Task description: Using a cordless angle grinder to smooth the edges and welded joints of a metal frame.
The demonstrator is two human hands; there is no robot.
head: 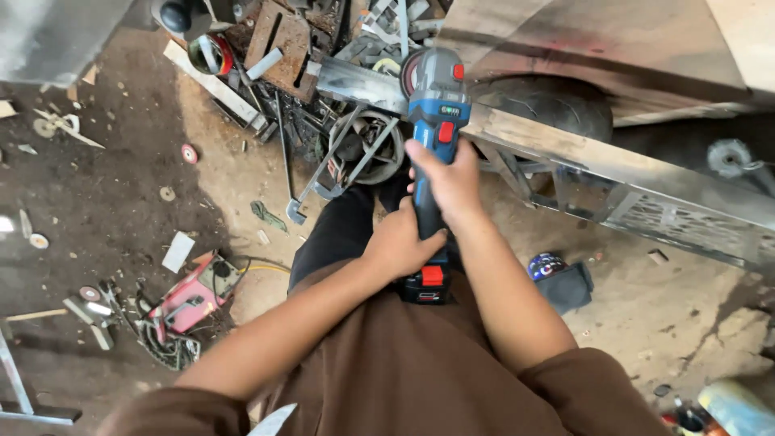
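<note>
Nearest the camera is a brown shirt [420, 371], with both forearms extended forward from it. The left hand [397, 242] grips the rear of the grinder [433, 137], fingers wrapped tight around the handle just above the red-and-black battery [426, 284]. The right hand [446, 179] holds the blue body further forward, fingers closed around it below a red switch. The grinder points away from the person. Its disc [413, 73] sits at the steel beam [613, 165], which runs diagonally from upper centre to the right edge; actual contact cannot be confirmed.

A small blue patterned package [546, 265] lies on the floor just beside a dark cloth [569, 287], right of the arms. A red welder [192, 299] with tangled cables sits at lower left. A white rectangular scrap [178, 251] lies near it. Scrap metal [282, 48] is piled at the top. The floor [121, 210] is packed dirt, dark at left, littered with used discs and offcuts.
</note>
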